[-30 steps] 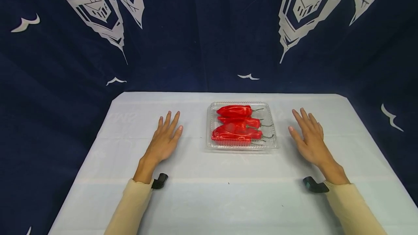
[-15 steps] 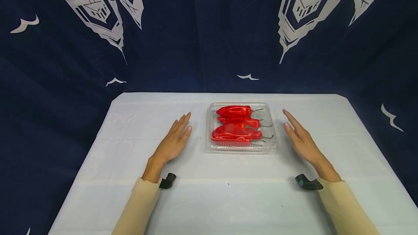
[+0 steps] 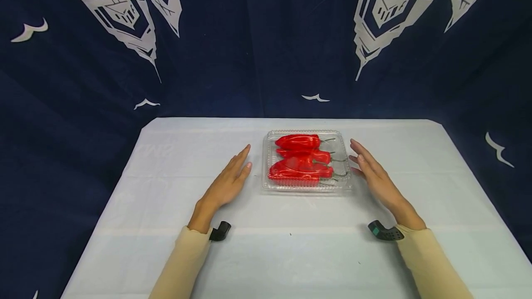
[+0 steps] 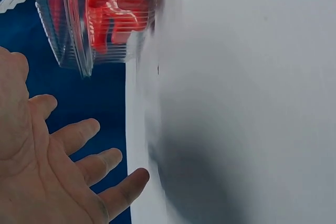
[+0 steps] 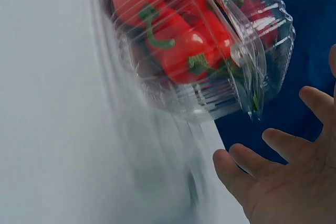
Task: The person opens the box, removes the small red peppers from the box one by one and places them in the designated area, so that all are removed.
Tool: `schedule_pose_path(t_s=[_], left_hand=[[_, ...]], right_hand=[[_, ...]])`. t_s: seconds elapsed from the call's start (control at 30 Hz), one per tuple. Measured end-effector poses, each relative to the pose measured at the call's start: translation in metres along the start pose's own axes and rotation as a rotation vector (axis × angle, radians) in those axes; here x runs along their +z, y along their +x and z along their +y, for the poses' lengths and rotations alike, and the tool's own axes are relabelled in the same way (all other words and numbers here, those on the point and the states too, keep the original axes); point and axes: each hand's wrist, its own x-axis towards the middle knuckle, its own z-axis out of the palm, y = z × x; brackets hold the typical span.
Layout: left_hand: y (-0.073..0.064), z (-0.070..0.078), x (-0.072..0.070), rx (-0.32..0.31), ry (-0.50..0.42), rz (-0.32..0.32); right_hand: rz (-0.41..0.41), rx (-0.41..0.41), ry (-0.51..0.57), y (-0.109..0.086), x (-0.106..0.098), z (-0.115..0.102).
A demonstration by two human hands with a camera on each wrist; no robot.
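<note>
A clear plastic clamshell box [image 3: 266, 163] sits on the white table, holding several red peppers [image 3: 301, 166] whose green stems point right. My left hand [image 3: 224, 186] is to the left of the box, fingers extended and palm facing it; the left wrist view shows a gap between this hand [image 4: 47, 166] and the box [image 4: 79, 24]. Closer in, on the right, is my right hand [image 3: 380, 181] with its fingertips beside the box's right edge. Fingers spread and slightly bent, the right hand [image 5: 294, 177] appears apart from the box [image 5: 273, 72] in the right wrist view.
The white-covered table [image 3: 299, 253] ends at a dark blue cloth backdrop [image 3: 208, 82] printed with white shapes. A black device [image 3: 220, 231] is worn at the left wrist and another black device [image 3: 384, 231] at the right wrist.
Both hands have moved inward toward the box, the left one rightward and the right one leftward. Their palms have turned to face each other. The box has stayed in place.
</note>
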Motion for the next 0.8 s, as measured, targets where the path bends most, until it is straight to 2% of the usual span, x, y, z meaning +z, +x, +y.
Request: schedule_pose_path(t_s=[0.17, 0.5, 0.8], left_hand=[[0.000, 0.004, 0.002, -0.007, -0.021, -0.012], [0.003, 0.008, 0.008, -0.006, -0.124, -0.049], [0.005, 0.012, 0.011, 0.002, -0.273, -0.090]], right_hand=[[-0.008, 0.023, 0.007, 0.002, 0.006, 0.000], [0.023, -0.013, 0.042, 0.004, 0.015, 0.005], [0.037, 0.062, 0.078, 0.007, 0.018, 0.005]])
